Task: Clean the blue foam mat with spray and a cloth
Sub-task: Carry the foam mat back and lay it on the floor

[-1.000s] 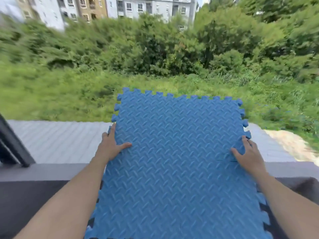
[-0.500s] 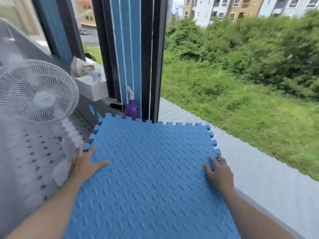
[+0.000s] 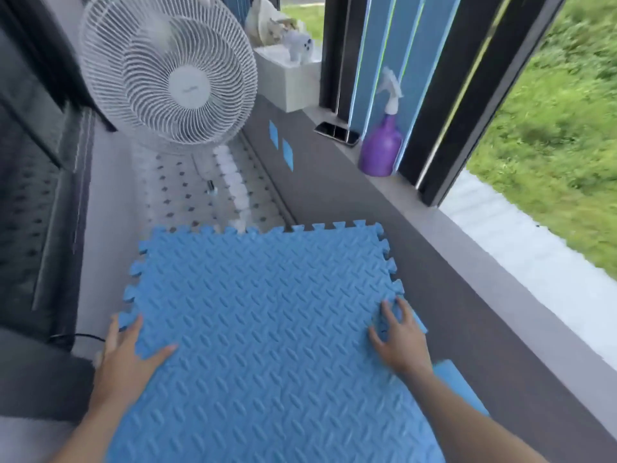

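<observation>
A blue foam mat (image 3: 267,315) with a ridged pattern and toothed edges is held flat in front of me, above the floor. My left hand (image 3: 128,357) grips its left edge, thumb on top. My right hand (image 3: 400,342) grips its right edge, fingers spread over the top. A purple spray bottle (image 3: 382,145) with a white trigger stands on the window ledge, ahead and to the right of the mat. No cloth is in view.
A white standing fan (image 3: 173,68) is ahead on the left, over a white perforated floor mat (image 3: 193,192). A phone (image 3: 337,133) lies on the grey ledge (image 3: 467,262) near the bottle. A white box (image 3: 290,85) sits farther back. Dark window posts (image 3: 444,105) rise behind the bottle.
The view swung left from the open window into the room. Both hands brought the mat in from over the ledge and lower, away from the bottle. The grips are unchanged.
</observation>
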Demonstrator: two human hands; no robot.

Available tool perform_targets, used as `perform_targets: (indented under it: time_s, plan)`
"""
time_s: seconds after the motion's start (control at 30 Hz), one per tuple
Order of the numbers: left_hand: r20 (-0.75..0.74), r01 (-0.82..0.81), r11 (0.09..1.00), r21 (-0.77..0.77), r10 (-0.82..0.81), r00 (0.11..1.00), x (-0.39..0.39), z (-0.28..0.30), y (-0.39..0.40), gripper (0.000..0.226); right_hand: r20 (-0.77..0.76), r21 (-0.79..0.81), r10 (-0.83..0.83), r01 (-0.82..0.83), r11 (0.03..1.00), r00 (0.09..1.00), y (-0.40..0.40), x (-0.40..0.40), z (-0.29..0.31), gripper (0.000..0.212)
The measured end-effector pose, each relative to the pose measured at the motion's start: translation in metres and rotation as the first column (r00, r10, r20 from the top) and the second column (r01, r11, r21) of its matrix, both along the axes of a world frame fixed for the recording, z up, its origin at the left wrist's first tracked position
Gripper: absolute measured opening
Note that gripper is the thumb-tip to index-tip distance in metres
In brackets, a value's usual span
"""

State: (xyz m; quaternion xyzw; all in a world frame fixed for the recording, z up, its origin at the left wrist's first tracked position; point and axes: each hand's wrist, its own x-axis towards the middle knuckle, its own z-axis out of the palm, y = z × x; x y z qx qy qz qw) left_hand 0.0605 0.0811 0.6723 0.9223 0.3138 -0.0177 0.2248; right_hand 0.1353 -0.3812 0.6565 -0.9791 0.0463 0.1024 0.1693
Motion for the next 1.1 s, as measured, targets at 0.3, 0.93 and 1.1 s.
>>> perform_targets:
  time_s: [0.3,0.93,1.1]
  plan:
    - [-0.068,-0.085,0.996,0.015,0.086,0.994,0.011,-0.274,0.032,0.092,-0.158,-0.033,0.101,-0.107,0.994,0.982,0.036,0.047,-0.268,0.078]
    - [-0.221,-0.015,0.999,-0.05,0.004,0.975,0.01,-0.68,0.016,0.093,-0.401,-0.147,0.156,-0.232,0.962,0.903,0.045,0.098,-0.654,0.128]
    - [-0.4,0.035,0.999,0.001,-0.032,0.916,0.011,-0.717,0.01,0.077,-0.508,-0.188,0.241,-0.379,0.906,0.827,0.05,0.104,-0.683,0.144]
